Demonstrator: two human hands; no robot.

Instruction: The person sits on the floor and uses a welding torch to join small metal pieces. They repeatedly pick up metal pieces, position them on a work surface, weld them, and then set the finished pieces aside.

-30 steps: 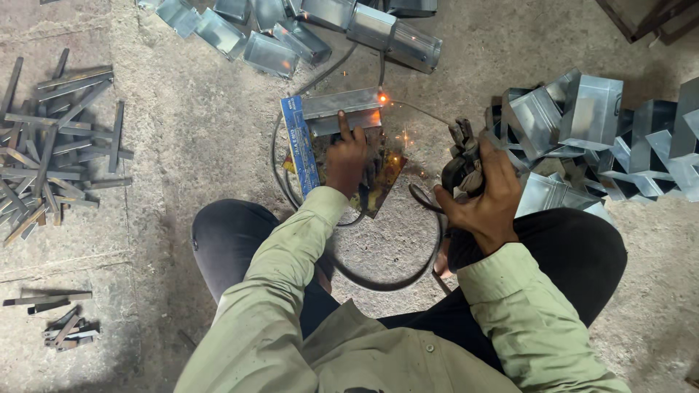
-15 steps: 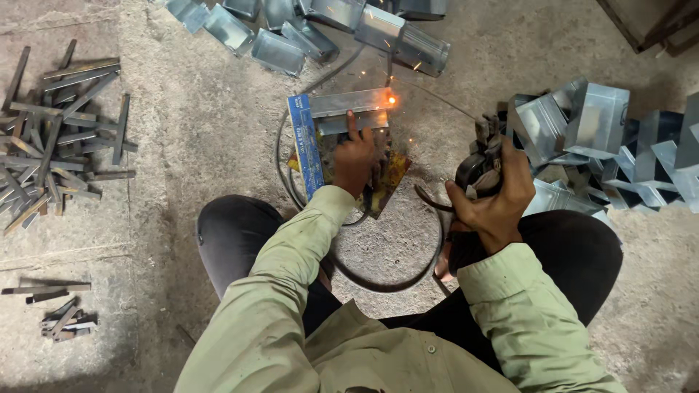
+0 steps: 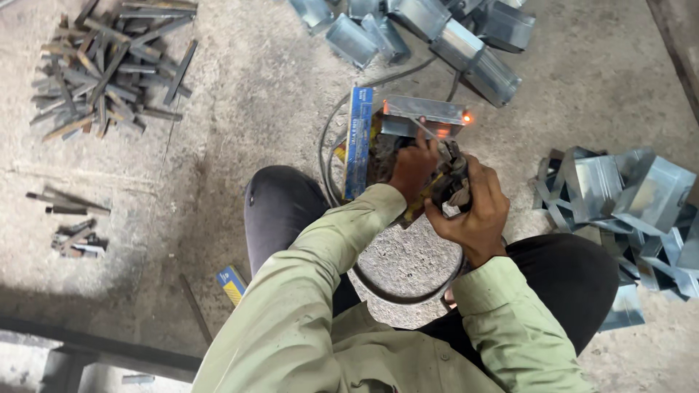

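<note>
Concrete floor [image 3: 240, 109]: grey and dusty, it carries everything; the person squats on it, dark trousers and pale green sleeves filling the lower middle of the view.
Bracket pile on the person's right [image 3: 626, 196]: folded galvanised sheet pieces heaped together, well apart from both hands.
Bracket row at the top [image 3: 429, 29]: more galvanised channel pieces lying side by side, beyond the work.
Flat bar heap [image 3: 109, 65]: rusty short strips piled crosswise at the upper left, far from the hands.
Small scrap cluster [image 3: 73, 233]: a few dark offcuts at the left edge.
Cable [image 3: 408, 295]: a dark loop curving round on the floor under the forearms.
Blue box [image 3: 358, 142]: long and narrow, standing on edge just left of the workpiece.
Workpiece [image 3: 426, 116]: a galvanised channel piece lying directly ahead of both hands, with an orange glowing spot [image 3: 466, 118] at its right end.
Left hand [image 3: 413, 169]: fingers curled down against the near edge of the workpiece, touching it from below in the view.
Right hand [image 3: 477, 211]: clamped round a dark electrode holder [image 3: 453, 178], just beside the left hand and near the workpiece's right half.
Welding rod [image 3: 431, 131]: thin, running from the holder up across the workpiece.
</note>
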